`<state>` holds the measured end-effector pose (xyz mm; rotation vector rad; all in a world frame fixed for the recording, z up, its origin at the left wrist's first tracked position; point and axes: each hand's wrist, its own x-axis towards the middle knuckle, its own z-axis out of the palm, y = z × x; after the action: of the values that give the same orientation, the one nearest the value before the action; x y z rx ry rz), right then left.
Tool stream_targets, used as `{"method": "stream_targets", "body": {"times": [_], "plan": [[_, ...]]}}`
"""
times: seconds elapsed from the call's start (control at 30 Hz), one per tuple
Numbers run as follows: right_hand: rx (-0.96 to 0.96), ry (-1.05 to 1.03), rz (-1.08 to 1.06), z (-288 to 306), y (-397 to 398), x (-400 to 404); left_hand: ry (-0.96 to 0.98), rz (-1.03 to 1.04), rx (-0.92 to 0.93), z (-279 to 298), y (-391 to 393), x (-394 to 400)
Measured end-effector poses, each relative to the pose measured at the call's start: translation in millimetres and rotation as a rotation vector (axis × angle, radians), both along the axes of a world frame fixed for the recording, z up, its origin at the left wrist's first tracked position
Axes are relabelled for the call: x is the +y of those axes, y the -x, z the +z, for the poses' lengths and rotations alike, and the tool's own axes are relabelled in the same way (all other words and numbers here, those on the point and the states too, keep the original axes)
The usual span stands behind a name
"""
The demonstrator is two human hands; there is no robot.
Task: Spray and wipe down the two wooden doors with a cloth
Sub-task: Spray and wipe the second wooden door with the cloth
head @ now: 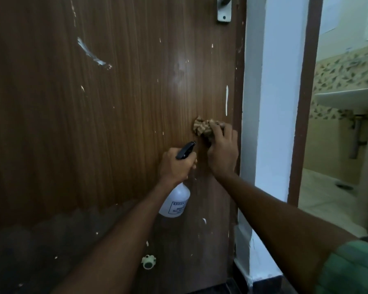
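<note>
right hand (222, 153) beside white wall (272, 102)

Right hand (222, 153) presses cloth (204, 128) on door (94, 124) near its right edge; left hand (175, 166) with spray bottle (175, 201) just left, lower; sink (346, 99) far right.

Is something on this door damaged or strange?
Yes. The door has white paint-like streaks and flecks, with one scraped streak at upper left. Its bottom part looks darker and stained. A small pale round piece sits low on it.
</note>
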<state>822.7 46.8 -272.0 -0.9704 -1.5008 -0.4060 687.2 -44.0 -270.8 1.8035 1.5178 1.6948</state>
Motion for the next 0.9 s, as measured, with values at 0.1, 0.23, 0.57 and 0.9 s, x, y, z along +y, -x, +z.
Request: {"method": "stream_targets", "body": {"times": [0.1, 0.23, 0.57, 0.9], "plan": [[-0.277, -0.021, -0.030, -67, -18, -2, 0.022, -0.013, 0.037, -6, -9, 4], [-0.476, -0.061, 0.051, -80, -48, 3, 0.031, -0.042, 0.027, -6, -19, 6], [-0.314, 0.028, 0.008, -80, -54, 9, 0.026, 0.000, 0.061, -17, -27, 16], [-0.062, 0.027, 0.001, -34, -47, 22, 0.091, 0.032, 0.154, -44, -40, 21]]}}
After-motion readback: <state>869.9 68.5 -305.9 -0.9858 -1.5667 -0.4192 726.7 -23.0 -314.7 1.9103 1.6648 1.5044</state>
